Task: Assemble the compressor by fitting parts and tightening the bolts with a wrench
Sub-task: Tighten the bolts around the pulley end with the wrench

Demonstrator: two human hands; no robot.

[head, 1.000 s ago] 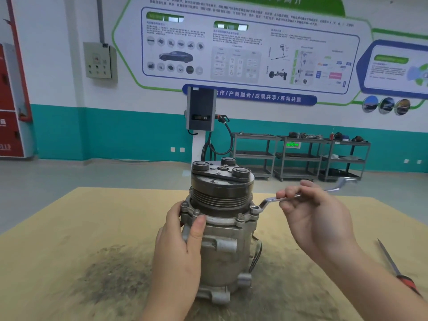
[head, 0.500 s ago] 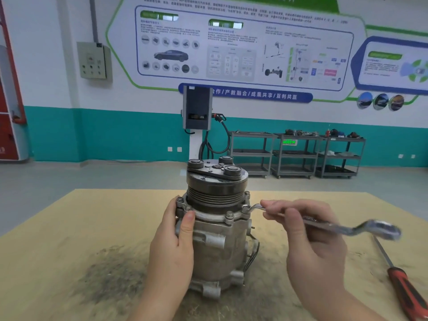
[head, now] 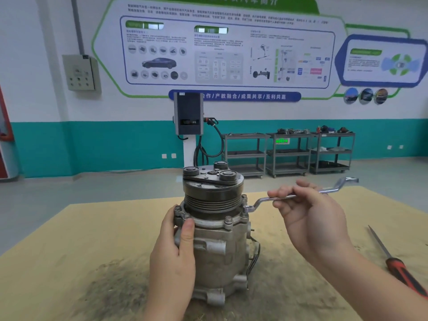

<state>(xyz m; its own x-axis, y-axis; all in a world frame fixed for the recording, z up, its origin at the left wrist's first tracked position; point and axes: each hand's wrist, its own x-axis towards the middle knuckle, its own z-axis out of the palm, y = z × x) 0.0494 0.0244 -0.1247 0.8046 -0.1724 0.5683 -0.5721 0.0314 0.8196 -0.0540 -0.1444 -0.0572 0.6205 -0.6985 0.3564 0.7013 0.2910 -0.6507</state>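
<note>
A grey metal compressor [head: 220, 246] stands upright on the yellow table [head: 92, 239], with a dark pulley and clutch plate on top and several bolts around its flange. My left hand [head: 172, 258] grips the compressor's left side, thumb pressed near a flange bolt. My right hand [head: 310, 218] holds a silver offset ring wrench [head: 266, 200] by its shaft. The wrench's ring end sits on a bolt [head: 249, 208] at the flange's right side, and its far end points up to the right.
A red-handled screwdriver [head: 403, 272] lies on the table at the right edge. A dark smudged patch [head: 111, 288] covers the table around the compressor. Beyond the table are a charging post [head: 188, 126], grey shelf trolleys [head: 287, 154] and a poster wall.
The wrench handle swung down toward me half a second ago and has now swung back up and away, its ring end staying at the right flange bolt. My left hand keeps its grip.
</note>
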